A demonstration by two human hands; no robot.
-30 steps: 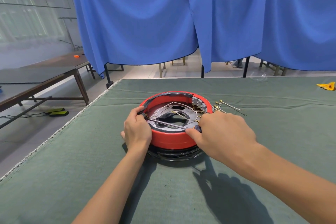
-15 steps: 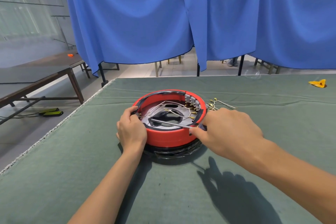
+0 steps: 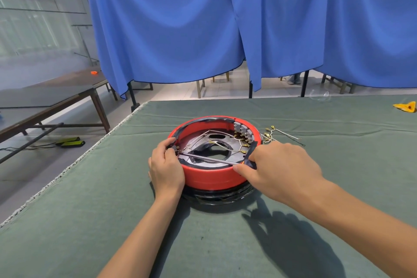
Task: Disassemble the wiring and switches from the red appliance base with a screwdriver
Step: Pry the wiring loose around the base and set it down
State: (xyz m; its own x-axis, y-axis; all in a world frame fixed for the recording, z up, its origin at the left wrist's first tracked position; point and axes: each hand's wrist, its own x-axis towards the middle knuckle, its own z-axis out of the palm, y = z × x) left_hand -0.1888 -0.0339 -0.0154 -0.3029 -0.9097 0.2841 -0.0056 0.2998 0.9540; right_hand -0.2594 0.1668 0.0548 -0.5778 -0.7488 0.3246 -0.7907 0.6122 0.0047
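The right hand (image 3: 282,168) is closed around a screwdriver (image 3: 209,158), its shaft lying across the red base (image 3: 214,176) toward the left rim. There the left hand (image 3: 167,168) grips the rim. The base sits mid-frame on the green worktop (image 3: 90,210); loose wires (image 3: 274,134) lie just right of it.

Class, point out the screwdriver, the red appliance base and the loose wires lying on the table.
screwdriver (image 3: 209,158): head view, middle of its metal shaft.
red appliance base (image 3: 212,177): head view, near outer wall.
loose wires (image 3: 274,134): head view, brass terminals.
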